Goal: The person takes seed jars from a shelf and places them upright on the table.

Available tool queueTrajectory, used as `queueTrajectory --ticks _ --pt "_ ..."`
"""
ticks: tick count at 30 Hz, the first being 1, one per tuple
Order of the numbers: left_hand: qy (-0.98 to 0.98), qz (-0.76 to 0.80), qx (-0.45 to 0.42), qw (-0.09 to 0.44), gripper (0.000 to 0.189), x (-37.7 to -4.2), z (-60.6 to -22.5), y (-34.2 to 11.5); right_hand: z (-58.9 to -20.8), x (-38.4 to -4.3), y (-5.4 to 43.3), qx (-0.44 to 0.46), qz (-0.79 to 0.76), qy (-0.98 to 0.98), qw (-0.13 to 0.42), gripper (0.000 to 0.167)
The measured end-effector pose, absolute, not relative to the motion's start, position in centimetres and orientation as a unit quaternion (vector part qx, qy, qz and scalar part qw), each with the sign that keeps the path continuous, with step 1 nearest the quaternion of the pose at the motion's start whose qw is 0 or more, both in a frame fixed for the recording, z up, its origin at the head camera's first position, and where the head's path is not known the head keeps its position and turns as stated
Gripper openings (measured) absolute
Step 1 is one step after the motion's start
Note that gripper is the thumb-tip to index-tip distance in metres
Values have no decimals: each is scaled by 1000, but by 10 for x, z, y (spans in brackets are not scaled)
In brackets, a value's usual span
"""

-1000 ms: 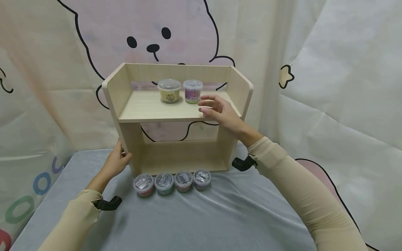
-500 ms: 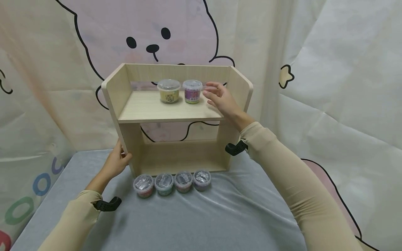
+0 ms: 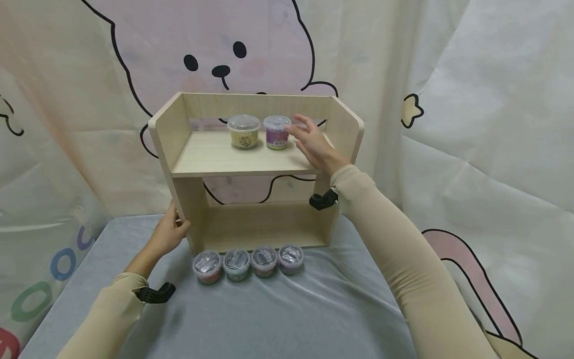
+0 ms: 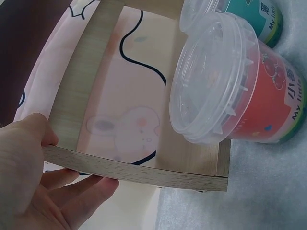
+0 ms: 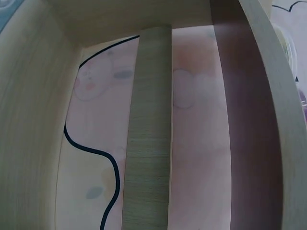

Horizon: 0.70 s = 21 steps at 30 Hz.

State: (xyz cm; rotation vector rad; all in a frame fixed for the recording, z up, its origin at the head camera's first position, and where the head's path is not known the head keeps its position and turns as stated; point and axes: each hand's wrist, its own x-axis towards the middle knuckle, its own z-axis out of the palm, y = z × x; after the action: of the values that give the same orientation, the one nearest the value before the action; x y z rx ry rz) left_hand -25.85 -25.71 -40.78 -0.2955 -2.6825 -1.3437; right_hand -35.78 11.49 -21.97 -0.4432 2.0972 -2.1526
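My left hand (image 3: 167,232) grips the left side panel of a two-tier wooden shelf (image 3: 208,169). In the left wrist view the thumb lies on one face of that panel and the fingers (image 4: 91,196) on the other. My right hand (image 3: 314,145) is over the upper tier, fingers extended, its fingertips right at the right side of a small purple-labelled tub (image 3: 276,138) with a clear lid. Left of that tub stands a wider yellow tub (image 3: 244,135), also lidded. The right wrist view shows the shelf's inside, and the right hand is out of that view.
Several lidded tubs stand in a row before the shelf, among them a red one (image 4: 261,96) and a teal one (image 4: 252,17). A grey-blue cloth (image 3: 269,319) covers the table. A printed curtain (image 3: 367,60) hangs behind.
My right hand has risen from the upper tier's front and come round to the purple tub's right side. The left hand keeps its grip on the panel; the tubs stay in place.
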Motion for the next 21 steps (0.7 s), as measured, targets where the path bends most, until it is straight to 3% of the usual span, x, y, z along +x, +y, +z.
queueTrajectory --ticks 8,21 --pt "-888 -444 -102 69 69 -260 -409 -256 -220 -370 112 -140 -707 690 61 82" --pt "-888 -443 -106 66 68 -259 -408 -256 -218 -375 103 -102 -696 707 71 82"
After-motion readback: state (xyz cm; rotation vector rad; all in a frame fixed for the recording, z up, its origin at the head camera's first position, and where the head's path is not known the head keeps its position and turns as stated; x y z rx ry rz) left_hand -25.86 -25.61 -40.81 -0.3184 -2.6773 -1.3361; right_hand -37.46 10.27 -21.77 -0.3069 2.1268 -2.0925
